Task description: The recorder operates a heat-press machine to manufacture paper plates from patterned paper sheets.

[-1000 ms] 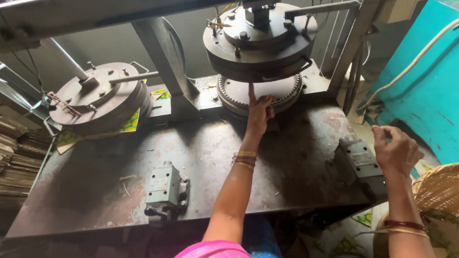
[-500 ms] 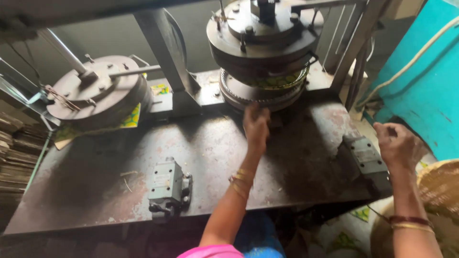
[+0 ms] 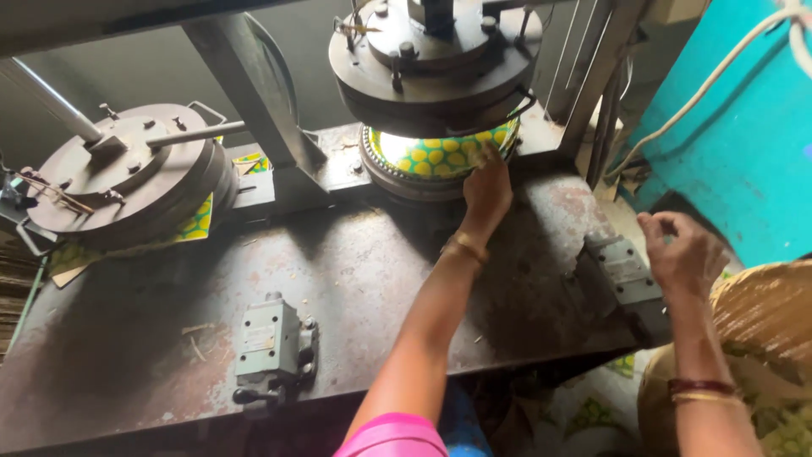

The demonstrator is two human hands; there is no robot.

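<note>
Head view: the left hand reaches forward across the rusty steel press table and its fingertips pinch the near rim of a paper plate printed green with yellow spots. That plate lies in the round lower die of the right-hand press station, directly beneath the heavy round upper die, which stands raised clear of it. A gold bangle sits on the left wrist. The right hand hovers off the right end of the table, fingers loosely curled and holding nothing, just beside a grey valve block bolted at that edge; red and gold bangles ring its wrist. A second grey valve block sits at the near edge of the table. At the left station the two dies are closed together, with green and yellow paper sticking out from under them. A teal panel stands at far right, a woven basket below it
</note>
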